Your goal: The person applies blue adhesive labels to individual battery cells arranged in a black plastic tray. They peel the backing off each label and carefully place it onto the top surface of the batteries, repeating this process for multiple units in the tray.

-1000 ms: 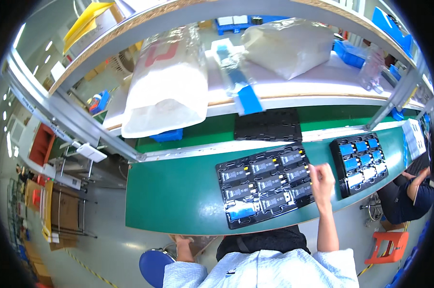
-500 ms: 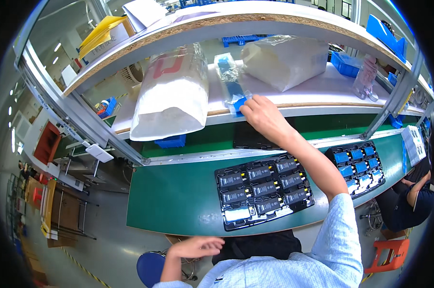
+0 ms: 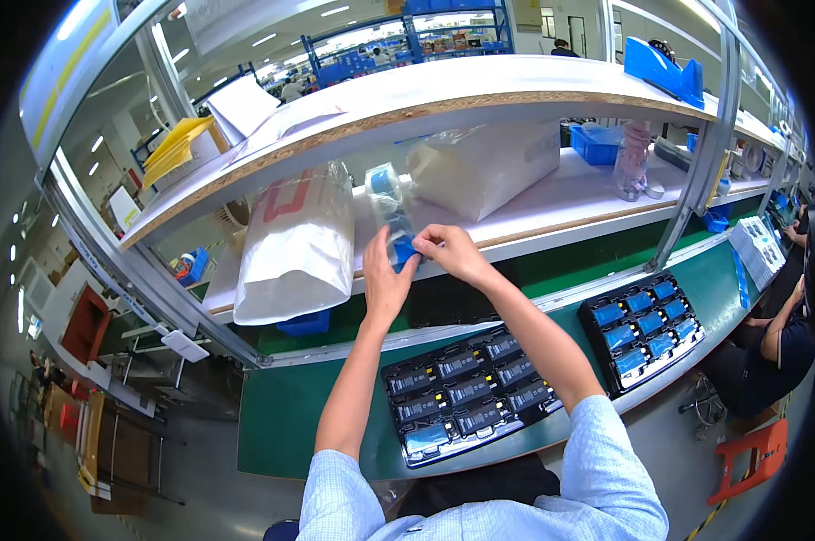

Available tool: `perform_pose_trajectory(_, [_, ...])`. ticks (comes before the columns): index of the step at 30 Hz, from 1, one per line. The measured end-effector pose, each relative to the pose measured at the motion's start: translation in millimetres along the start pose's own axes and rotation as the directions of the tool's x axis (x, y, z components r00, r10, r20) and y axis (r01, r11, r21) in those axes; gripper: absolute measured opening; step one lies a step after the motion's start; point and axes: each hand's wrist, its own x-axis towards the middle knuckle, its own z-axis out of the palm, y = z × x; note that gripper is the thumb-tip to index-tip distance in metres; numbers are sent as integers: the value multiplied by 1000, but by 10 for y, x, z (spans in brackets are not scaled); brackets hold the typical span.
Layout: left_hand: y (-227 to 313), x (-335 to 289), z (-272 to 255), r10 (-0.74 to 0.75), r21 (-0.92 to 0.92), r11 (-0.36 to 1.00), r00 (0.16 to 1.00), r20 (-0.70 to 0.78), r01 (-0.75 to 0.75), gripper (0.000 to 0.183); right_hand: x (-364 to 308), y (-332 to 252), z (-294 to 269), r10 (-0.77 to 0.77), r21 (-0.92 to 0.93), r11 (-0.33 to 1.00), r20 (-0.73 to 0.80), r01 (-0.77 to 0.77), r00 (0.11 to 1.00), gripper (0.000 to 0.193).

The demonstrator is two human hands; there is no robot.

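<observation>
A narrow clear plastic bag (image 3: 386, 191) with blue pieces inside lies on the lower shelf, its near end lifted at the shelf's front edge. My left hand (image 3: 387, 278) has its thumb and fingers around that end. Fingers of my right hand (image 3: 454, 254) pinch the same end from the right; the exact spot between the fingertips is hard to make out. Below my arms, a black tray (image 3: 396, 379) of flat black batteries rests on the green table, one near cell covered in blue. Another black tray (image 3: 597, 317) to the right holds blue-topped pieces.
A large white plastic bag (image 3: 290, 261) stands left of the narrow bag, and a bulky translucent bag (image 3: 488, 171) stands right. The upper shelf (image 3: 479, 86) overhangs both. A metal post (image 3: 696, 189) rises at the right. A person (image 3: 777, 334) sits beyond the second tray.
My left hand has risen from below the table edge to the narrow bag and now grips it. My right hand stays at its near end. The view has shifted.
</observation>
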Motion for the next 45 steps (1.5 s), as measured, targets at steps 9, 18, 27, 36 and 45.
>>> perform_pose_trajectory(9, [-168,48,-21,-18,34,999,999,27,17,50,-1763,-1022,-355,-529,543,825,643,158,553,15])
perform_pose_trajectory(18, [830,-806,-483,-104,-539,768,897,429,347,34,-2414,-439,-547,-28,57,998,348,9,937,13])
perform_pose_trajectory(27, [746,-1862,-187,423,177,-117,-112,899,977,45,-2585,-23,-364,68,-33,997,147,-64,987,10])
perform_pose_trajectory(36, [941,-2067,-656,-190,-373,395,472,861,840,38,-3175,254,-50,468,584,690,91,-428,879,20])
perform_pose_trajectory(45, [1025,-2377,-829,-194,-339,473,471,861,813,49,-3357,174,128,576,563,545,289,-622,765,13])
